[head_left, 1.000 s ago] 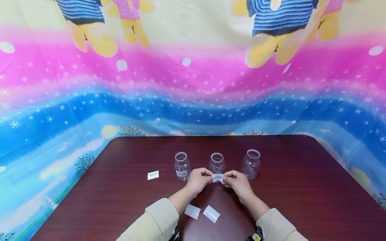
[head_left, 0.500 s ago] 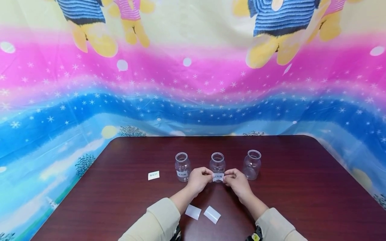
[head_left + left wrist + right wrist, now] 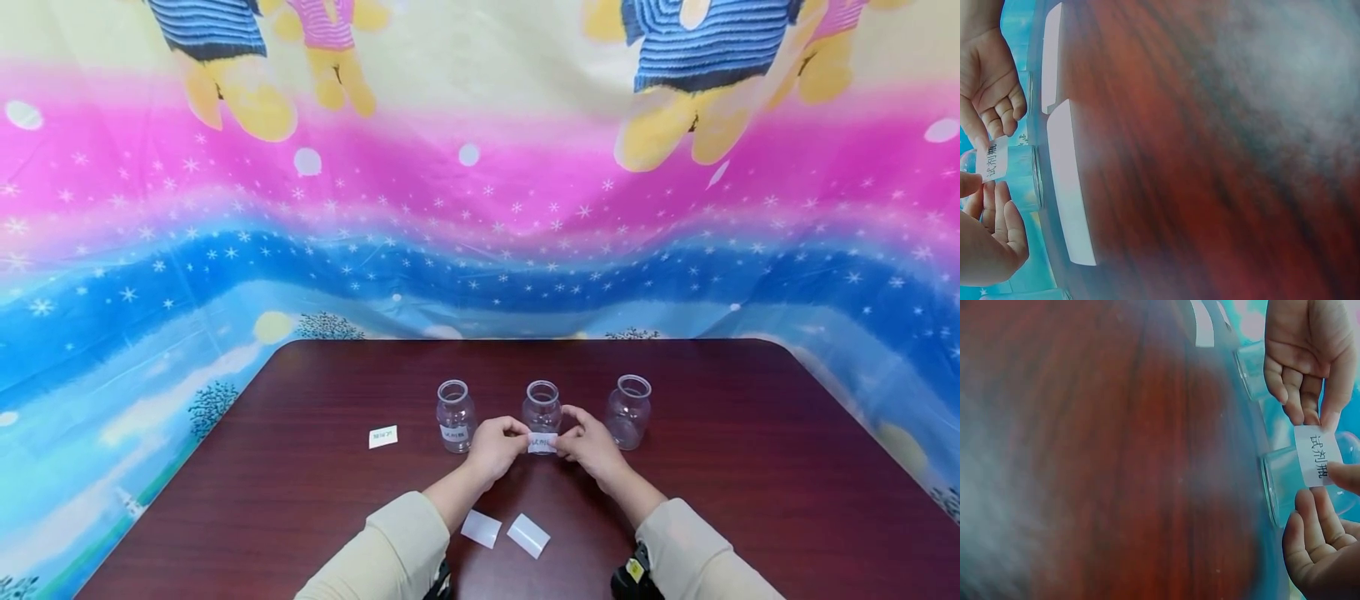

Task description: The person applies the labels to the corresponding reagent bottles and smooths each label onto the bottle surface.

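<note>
In the head view a middle clear glass jar [image 3: 541, 410] stands between my hands. A white label [image 3: 540, 442] with dark handwriting lies across its front. My left hand [image 3: 491, 454] pinches the label's left end between thumb and fingers. The thumb of my right hand [image 3: 596, 457] presses on the label's right part, and its index finger is raised beside the jar. In the right wrist view that thumb covers part of the last character on the label [image 3: 1314, 450]. The left wrist view shows both hands around the label [image 3: 994, 164] at the jar.
A left jar [image 3: 456, 410] bears a similar label on its front. The right jar [image 3: 628, 415] has no label in sight. A loose written label [image 3: 382, 437] lies at left. Two white slips [image 3: 481, 528] lie nearer me on the dark wooden table [image 3: 720, 483].
The label has gone from bowed to flat against the jar. My right index finger has lifted up along the jar's side, and the right thumb has moved inward over the label. My left hand stays put.
</note>
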`<state>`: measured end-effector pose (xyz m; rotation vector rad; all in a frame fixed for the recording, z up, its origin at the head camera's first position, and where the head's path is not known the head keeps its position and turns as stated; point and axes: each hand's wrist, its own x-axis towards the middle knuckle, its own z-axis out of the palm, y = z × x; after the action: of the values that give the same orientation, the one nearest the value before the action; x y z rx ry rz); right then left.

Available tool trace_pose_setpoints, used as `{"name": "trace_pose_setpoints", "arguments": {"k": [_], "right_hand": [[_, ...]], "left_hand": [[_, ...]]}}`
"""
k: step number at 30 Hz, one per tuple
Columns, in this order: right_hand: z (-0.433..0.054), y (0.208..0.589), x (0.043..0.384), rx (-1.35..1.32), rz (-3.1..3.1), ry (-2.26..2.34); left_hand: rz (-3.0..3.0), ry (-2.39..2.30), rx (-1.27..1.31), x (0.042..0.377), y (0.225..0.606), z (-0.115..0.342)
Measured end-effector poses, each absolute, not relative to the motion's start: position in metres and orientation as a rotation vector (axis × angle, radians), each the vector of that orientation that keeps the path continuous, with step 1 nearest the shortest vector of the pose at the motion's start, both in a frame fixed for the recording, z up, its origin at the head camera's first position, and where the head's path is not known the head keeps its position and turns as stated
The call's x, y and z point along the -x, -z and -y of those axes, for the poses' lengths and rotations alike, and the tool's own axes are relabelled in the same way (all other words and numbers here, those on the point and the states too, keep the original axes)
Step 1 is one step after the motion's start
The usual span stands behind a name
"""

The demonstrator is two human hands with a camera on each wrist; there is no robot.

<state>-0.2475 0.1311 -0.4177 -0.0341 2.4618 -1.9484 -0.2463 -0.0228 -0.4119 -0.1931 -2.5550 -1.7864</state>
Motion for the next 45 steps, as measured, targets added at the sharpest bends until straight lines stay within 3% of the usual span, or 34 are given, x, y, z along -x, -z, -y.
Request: {"name": "trace_pose_setpoints", "arguments": {"k": [28, 45], "right_hand": [[-0.133, 0.421, 0.257, 0.124, -2.741, 1.755], [-0.131, 0.420, 0.260, 0.247, -2.573, 1.912]], "left_hand": [[2.575, 1.775, 0.192, 0.248, 0.414, 0.023], [2.588, 1.761, 0.157, 0.250, 0.415, 0.024]]}}
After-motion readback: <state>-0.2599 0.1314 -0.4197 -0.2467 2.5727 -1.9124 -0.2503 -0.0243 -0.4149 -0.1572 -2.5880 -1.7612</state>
